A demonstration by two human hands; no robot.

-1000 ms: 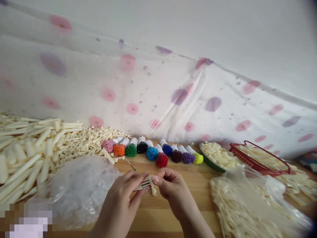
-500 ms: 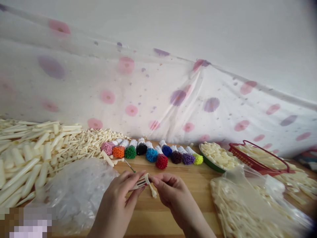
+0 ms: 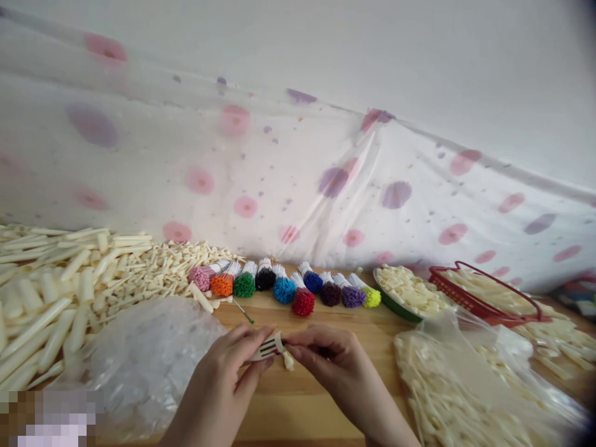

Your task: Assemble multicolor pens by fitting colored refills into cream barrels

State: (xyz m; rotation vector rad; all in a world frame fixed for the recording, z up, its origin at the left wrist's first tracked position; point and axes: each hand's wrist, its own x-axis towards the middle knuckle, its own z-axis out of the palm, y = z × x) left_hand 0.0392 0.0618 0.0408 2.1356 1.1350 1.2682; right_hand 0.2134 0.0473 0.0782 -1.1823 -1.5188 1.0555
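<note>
My left hand pinches a small bundle of thin white sticks over the wooden table. My right hand meets it fingertip to fingertip, closed on the bundle's end, with a small cream plastic piece hanging just below its fingers. A row of stick bundles with coloured tips lies behind the hands: pink, orange, green, black, blue, red, purple, yellow-green.
A crumpled clear plastic bag lies at the left. Cream tubes and small pegs are heaped beyond it. A green dish of cream parts, a red basket and a clear bag of parts sit right. Spotted plastic sheeting hangs behind.
Both hands have lowered slightly and the right fingers have flattened toward the bundle's end. The cream piece stays under the right fingertips.
</note>
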